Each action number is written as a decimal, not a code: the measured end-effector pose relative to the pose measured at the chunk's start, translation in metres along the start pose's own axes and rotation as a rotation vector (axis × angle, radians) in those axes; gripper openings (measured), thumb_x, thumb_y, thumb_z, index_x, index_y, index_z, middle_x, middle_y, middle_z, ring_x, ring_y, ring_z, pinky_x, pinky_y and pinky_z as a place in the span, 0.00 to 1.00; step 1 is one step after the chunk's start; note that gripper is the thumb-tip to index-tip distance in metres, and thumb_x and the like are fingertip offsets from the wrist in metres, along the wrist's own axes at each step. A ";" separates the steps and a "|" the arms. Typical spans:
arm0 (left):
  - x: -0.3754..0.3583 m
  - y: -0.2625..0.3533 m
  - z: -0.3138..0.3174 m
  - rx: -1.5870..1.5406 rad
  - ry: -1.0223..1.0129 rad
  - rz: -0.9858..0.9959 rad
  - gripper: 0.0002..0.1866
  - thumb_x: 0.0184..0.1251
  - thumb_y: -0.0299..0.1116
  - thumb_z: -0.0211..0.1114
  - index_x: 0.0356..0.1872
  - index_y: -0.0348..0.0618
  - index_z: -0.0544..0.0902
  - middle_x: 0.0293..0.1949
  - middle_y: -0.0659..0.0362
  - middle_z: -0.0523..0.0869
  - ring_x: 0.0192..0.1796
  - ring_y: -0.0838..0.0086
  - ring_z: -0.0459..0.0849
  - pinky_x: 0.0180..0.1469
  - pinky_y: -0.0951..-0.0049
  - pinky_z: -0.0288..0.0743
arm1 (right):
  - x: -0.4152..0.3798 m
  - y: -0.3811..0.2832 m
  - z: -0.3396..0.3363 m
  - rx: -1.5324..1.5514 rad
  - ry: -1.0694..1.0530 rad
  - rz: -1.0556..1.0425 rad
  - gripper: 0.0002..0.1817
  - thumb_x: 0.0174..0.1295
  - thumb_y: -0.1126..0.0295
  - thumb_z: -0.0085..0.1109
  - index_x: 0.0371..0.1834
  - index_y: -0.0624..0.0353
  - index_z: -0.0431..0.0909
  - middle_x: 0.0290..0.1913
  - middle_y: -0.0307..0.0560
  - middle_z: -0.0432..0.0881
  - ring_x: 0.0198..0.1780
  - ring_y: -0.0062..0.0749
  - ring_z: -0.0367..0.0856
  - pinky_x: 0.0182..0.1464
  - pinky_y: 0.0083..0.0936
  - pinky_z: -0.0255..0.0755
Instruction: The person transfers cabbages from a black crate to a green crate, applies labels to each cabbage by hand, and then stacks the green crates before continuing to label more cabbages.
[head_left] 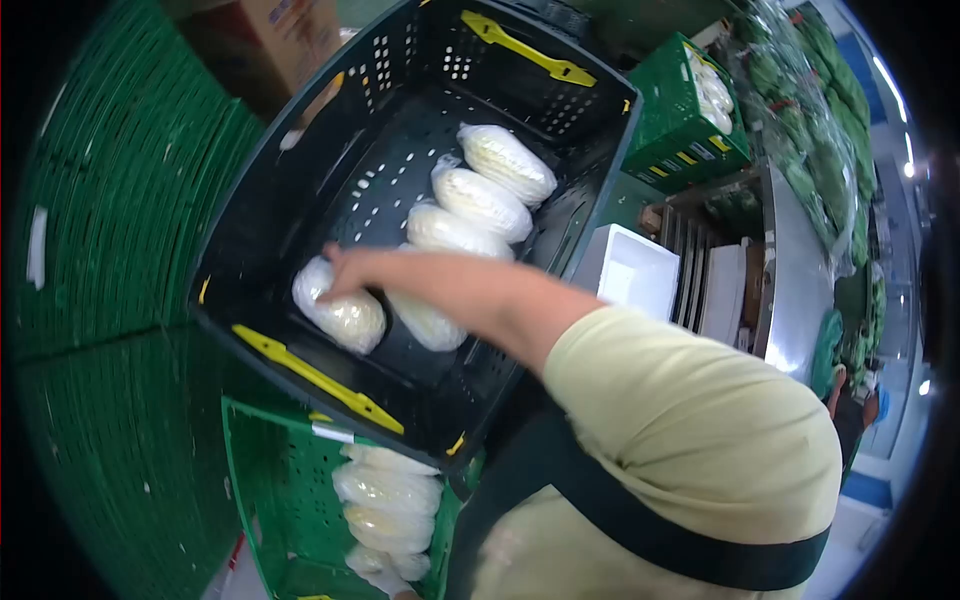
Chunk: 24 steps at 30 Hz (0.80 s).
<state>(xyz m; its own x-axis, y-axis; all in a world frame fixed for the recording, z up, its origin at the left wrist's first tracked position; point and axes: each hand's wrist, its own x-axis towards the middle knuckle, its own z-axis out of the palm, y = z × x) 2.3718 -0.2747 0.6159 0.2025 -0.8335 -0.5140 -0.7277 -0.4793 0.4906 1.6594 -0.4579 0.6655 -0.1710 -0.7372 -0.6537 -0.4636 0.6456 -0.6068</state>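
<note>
My right hand (352, 274) reaches down into a large black crate (290, 210), its fingers curled around a film-wrapped napa cabbage (352, 322) near the crate's left corner. Several more wrapped napa cabbages (485, 203) lie side by side in a row there, and my forearm crosses over part of that row. Below stands a green crate (290, 500) holding several wrapped napa cabbages (390, 490). At the bottom edge of the view, a bit of my left hand (402, 594) shows beside the lowest cabbage; its fingers cannot be made out.
Stacked green crates (110, 200) form a wall on the left, with a cardboard box (265, 50) behind. To the right are a white foam box (640, 275), another green crate (690, 120) with white packages, and a metal table (800, 260) bearing bagged greens. Another person (855, 410) stands far right.
</note>
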 end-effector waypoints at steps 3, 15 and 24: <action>-0.004 0.004 0.007 0.021 0.006 -0.066 0.53 0.49 0.36 0.76 0.73 0.38 0.50 0.65 0.43 0.69 0.64 0.52 0.72 0.67 0.57 0.69 | -0.005 -0.017 0.056 0.119 0.213 0.093 0.69 0.35 0.44 0.78 0.79 0.47 0.40 0.68 0.70 0.63 0.66 0.66 0.68 0.66 0.48 0.66; -0.060 0.070 0.010 0.140 0.070 -0.051 0.60 0.46 0.45 0.77 0.71 0.30 0.45 0.65 0.34 0.66 0.67 0.43 0.69 0.67 0.52 0.67 | -0.156 -0.083 -0.102 0.822 0.075 -0.243 0.29 0.69 0.50 0.51 0.61 0.66 0.71 0.50 0.54 0.84 0.46 0.39 0.86 0.50 0.37 0.81; -0.082 0.069 0.032 0.598 -0.063 -0.139 0.52 0.59 0.49 0.66 0.76 0.34 0.44 0.74 0.32 0.49 0.73 0.31 0.49 0.74 0.44 0.48 | -0.211 -0.248 0.292 0.546 -0.841 -0.147 0.34 0.59 0.60 0.66 0.65 0.66 0.64 0.53 0.50 0.79 0.50 0.34 0.81 0.53 0.34 0.77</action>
<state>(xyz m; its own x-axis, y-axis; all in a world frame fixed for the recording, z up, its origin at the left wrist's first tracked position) 2.2838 -0.2308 0.6698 0.2961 -0.7475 -0.5947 -0.9424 -0.3299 -0.0546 2.0642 -0.4044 0.8218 0.6212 -0.5728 -0.5348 0.0657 0.7181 -0.6928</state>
